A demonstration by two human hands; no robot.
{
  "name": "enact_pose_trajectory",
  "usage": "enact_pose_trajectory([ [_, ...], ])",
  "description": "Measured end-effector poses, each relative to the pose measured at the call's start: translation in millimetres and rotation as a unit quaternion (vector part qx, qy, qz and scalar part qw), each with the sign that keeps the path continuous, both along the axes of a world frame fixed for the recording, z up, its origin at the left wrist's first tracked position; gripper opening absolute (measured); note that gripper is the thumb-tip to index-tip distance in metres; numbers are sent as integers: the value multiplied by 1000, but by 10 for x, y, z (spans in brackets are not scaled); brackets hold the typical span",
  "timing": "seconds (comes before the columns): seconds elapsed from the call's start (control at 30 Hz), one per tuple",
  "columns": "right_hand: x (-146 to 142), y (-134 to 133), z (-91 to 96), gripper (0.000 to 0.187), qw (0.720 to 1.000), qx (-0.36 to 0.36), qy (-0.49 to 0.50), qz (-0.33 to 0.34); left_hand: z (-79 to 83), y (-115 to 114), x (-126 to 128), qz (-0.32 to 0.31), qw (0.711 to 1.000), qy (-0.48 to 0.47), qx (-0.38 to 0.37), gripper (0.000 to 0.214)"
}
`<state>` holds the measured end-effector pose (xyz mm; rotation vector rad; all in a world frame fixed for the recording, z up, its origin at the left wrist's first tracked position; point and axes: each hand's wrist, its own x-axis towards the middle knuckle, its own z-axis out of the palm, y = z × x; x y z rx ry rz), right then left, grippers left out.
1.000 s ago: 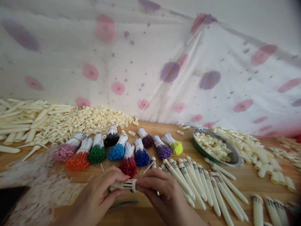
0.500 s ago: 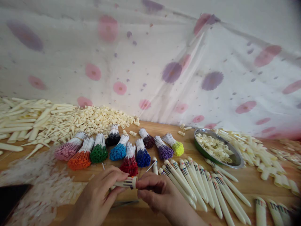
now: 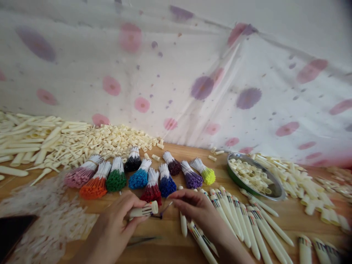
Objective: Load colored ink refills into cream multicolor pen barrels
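While left hand (image 3: 117, 219) curls — right hand (image 3: 202, 212) arches.

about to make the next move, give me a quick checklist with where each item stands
1. Slotted cream part gripped in the left hand: ok
2. Thin stick pinched in the right hand: ok
3. Stick inside the slotted part: not ok, it shows outside
4. Every slot filled: cannot tell, too small and partly covered
5. Thin dark tool out of both hands: ok, on the table
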<state>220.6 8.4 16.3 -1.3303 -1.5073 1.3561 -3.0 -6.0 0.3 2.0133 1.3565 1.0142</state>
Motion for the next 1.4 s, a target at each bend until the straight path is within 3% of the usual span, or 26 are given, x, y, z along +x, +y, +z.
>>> enact_pose_trajectory([
  [0.07,265,173,-41,35,983,74,-160,-56,-27,12,-5,7,999,-20,-27,7],
  [0.1,420,261,-68,34,951,118,-264,-109,-42,16,-8,9,999,-26,-32,5],
  [0.17,738,418,-126,36,916,130,-331,-186,-73,22,-12,14,999,-30,-40,4],
  [0.27,1102,563,-202,36,866,108,-420,-247,-112,26,-10,21,999,-25,-41,5],
  [0.37,1227,633,-253,29,837,71,-496,-219,-129,33,0,20,999,-22,-35,5],
  [0.57,1125,834,-240,29,783,-7,-612,-113,-101,56,20,9,999,-23,-42,5],
  [0.73,1116,962,-175,27,767,-40,-640,-28,-77,41,28,1,999,-16,-38,2],
  [0.83,1077,921,-195,28,760,-40,-648,-18,-76,25,24,-5,999,-12,-44,4],
  [0.97,937,801,-292,29,748,-34,-660,-64,-77,16,16,-7,999,-6,-39,2],
  [1.13,895,803,-342,29,772,-38,-628,-93,-87,11,-4,-14,999,5,-38,4],
  [1.4,1189,856,-378,25,895,-18,-442,-53,-70,11,-1,-21,999,-28,-30,3],
])
